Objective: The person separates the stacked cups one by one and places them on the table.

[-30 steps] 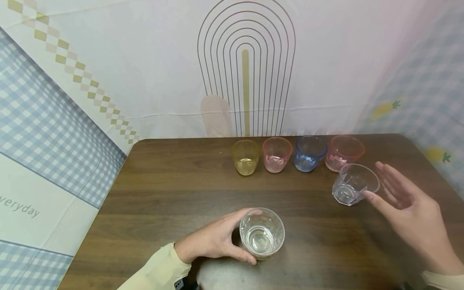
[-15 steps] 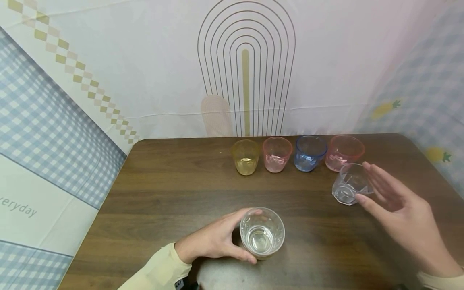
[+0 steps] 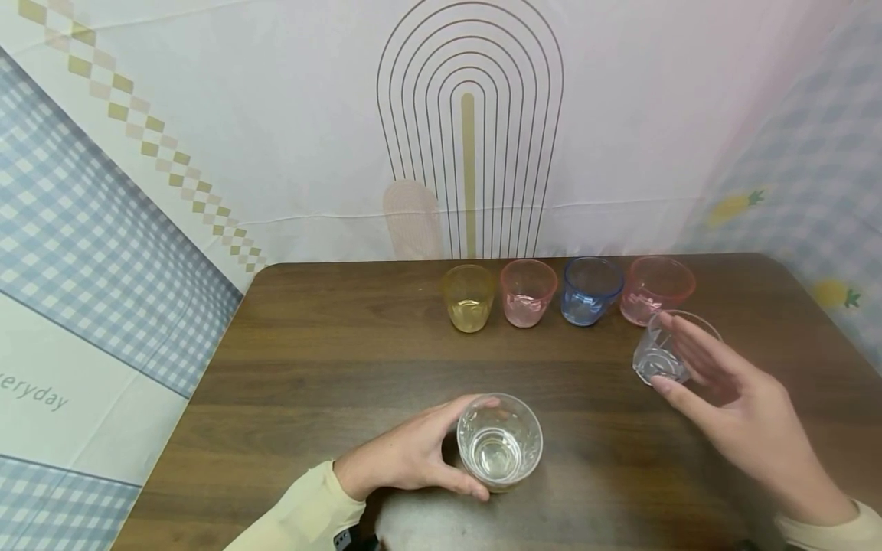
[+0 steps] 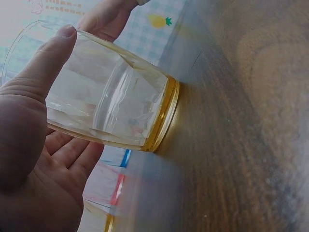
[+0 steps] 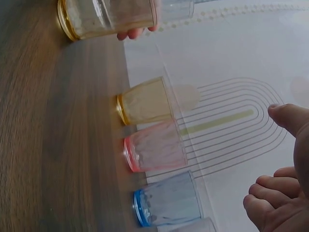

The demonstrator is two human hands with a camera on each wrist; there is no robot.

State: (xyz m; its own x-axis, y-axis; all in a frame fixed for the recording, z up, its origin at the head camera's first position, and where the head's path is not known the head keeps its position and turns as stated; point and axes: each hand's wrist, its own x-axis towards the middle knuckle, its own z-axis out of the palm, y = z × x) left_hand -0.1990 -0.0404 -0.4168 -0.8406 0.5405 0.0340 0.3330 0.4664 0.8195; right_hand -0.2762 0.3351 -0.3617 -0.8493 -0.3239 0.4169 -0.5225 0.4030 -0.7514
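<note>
My left hand (image 3: 413, 451) holds a drinking glass (image 3: 501, 451) near the front middle of the table, thumb on one side and fingers on the other. In the left wrist view this glass has an amber base (image 4: 164, 116) and stands on the wood; a second glass seems nested in it. On the right, my right hand (image 3: 747, 413) hovers with thumb and fingers apart, partly covering a clear faceted glass (image 3: 651, 356) behind it in the head view. Nothing lies between that hand's fingers (image 5: 273, 193) in the right wrist view.
Along the back of the table (image 3: 310, 367) stand a yellow glass (image 3: 468, 306), a pink glass (image 3: 527, 302), a blue glass (image 3: 589, 298) and another pink glass (image 3: 651, 295). The clear faceted glass is just in front of the last one. Patterned cloth (image 3: 310, 153) hangs behind.
My right hand has moved left across the front of the clear faceted glass, which has stayed in place. The left hand and its glass have kept still.
</note>
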